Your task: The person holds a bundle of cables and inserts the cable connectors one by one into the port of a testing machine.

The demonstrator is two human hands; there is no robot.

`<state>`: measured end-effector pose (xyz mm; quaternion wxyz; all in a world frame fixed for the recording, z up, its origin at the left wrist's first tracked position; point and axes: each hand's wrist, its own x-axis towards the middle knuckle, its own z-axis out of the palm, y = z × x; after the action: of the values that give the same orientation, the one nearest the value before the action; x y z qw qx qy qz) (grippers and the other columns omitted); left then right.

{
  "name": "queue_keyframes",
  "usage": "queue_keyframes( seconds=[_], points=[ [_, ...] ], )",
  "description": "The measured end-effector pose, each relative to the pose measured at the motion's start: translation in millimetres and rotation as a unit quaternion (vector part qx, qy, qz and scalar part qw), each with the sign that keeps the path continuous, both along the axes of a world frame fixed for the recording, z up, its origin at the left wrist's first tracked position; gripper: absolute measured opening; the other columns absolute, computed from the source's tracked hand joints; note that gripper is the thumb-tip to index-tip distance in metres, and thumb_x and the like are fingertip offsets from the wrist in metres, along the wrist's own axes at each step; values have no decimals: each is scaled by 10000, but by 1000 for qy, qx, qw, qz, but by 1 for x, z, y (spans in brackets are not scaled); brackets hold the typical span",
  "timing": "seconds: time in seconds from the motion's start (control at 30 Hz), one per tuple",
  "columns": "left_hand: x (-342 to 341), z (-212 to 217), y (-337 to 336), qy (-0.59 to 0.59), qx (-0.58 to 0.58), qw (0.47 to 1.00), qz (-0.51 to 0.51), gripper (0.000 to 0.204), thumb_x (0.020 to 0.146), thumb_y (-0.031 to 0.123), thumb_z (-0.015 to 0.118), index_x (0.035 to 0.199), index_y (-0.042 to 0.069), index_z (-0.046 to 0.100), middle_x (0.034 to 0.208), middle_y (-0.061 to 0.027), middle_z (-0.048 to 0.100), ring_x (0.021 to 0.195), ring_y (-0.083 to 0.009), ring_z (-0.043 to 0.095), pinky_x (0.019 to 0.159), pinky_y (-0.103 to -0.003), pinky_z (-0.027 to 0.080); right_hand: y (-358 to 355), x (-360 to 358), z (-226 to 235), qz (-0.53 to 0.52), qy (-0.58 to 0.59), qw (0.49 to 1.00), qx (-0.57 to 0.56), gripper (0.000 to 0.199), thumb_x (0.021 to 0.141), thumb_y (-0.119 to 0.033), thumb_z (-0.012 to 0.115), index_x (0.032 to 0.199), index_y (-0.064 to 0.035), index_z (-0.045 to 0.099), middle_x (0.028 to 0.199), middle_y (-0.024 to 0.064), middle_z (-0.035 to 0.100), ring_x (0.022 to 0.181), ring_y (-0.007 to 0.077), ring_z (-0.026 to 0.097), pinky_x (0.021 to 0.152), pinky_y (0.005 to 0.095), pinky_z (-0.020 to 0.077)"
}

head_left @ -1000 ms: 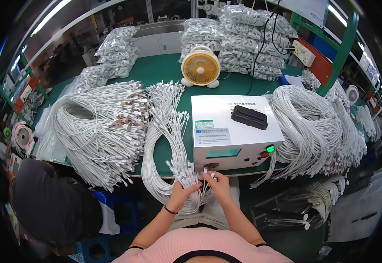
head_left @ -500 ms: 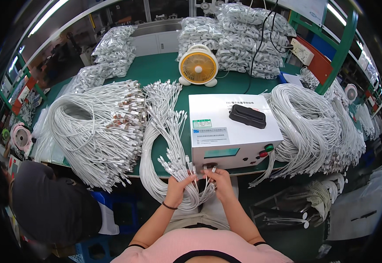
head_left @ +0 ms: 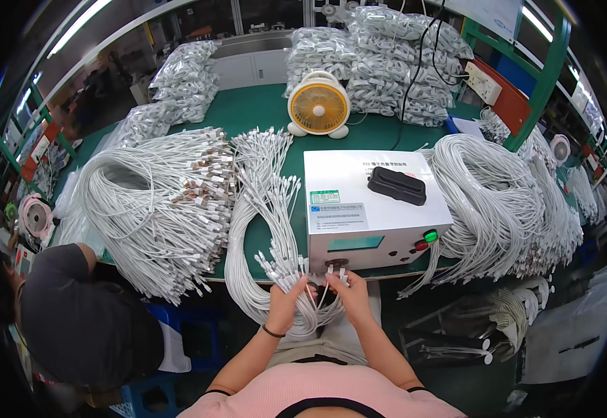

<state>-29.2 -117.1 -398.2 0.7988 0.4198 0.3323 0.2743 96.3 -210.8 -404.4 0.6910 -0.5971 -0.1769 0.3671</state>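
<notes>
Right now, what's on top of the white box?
On the white box lies a black oblong block, plus flat printed labels. Whatever is under the block or inside the box is hidden.

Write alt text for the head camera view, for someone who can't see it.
Two bare hands, left hand and right hand, grip the plug ends of a white cable bundle in front of a white test box on a green workbench, with large cable coils on either side.
</notes>
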Motion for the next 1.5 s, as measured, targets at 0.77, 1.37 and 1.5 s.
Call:
queue_keyframes(
  seconds=[0.77, 1.37, 1.5],
  points=[
    [-2, -18, 0, -89, 16, 992, -91, 262, 824, 79, 675, 1047, -15, 574, 915, -68, 645, 768, -150, 653, 670, -267, 520, 5, -3, 16, 76, 25, 996, -46, 139, 800, -124, 680, 852, 3, 657, 710, 24, 630, 549, 53, 468, 497, 216, 333],
    [-5, -6, 13, -82, 20, 995, -49, 218, 828, 103, 674, 989, -17, 589, 823, -63, 652, 751, -134, 637, 700, -256, 503, 14, 7, 7, -33, 77, 996, 7, 112, 805, -110, 662, 792, -3, 631, 676, 34, 626, 505, 56, 439, 486, 209, 323],
    [-4, 1, 12, -81, 45, 994, -63, 210, 831, 114, 675, 968, -19, 587, 822, -72, 657, 753, -145, 649, 706, -264, 510, 15, 7, 9, -48, 74, 996, 2, 112, 804, -108, 660, 758, -12, 624, 654, 32, 615, 490, 56, 434, 467, 209, 309]
  ],
)
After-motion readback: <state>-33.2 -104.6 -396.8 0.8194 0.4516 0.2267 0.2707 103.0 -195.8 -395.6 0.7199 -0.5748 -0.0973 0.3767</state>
